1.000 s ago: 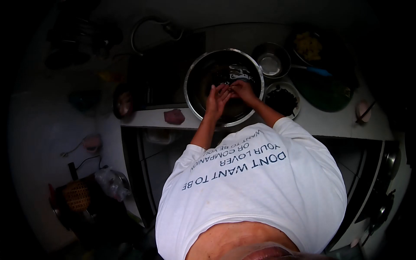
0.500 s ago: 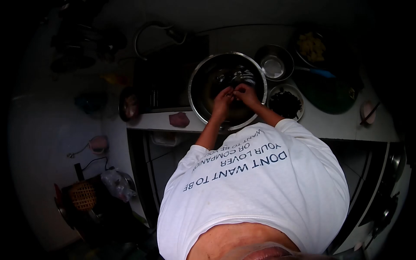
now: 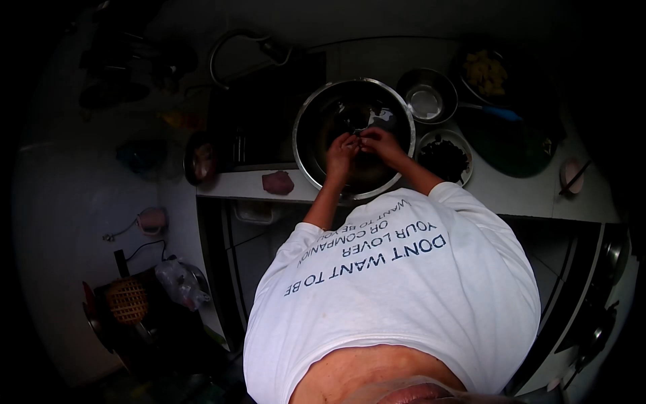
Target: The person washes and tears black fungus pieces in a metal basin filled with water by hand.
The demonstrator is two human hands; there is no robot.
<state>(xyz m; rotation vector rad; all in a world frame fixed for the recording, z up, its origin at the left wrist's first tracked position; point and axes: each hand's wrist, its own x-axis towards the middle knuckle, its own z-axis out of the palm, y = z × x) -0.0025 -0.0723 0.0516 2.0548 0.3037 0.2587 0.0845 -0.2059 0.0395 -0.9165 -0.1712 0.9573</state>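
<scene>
A large round metal basin stands in front of me with dark, shiny liquid in it. Over its middle, my left hand and my right hand meet, fingertips bent together. Whatever they pinch is too small and dark to name. Just right of the basin, a plate carries a heap of small dark pieces. Neither hand touches that plate.
Behind the plate sits a metal pan with a blue handle. A bowl of yellow chunks stands at the back right, near a round green board. A pinkish cloth lies on the counter's front edge; a faucet curves at left.
My hands have shifted slightly within the basin, and the light reflections on the liquid have changed shape. The fingertips stay together.
</scene>
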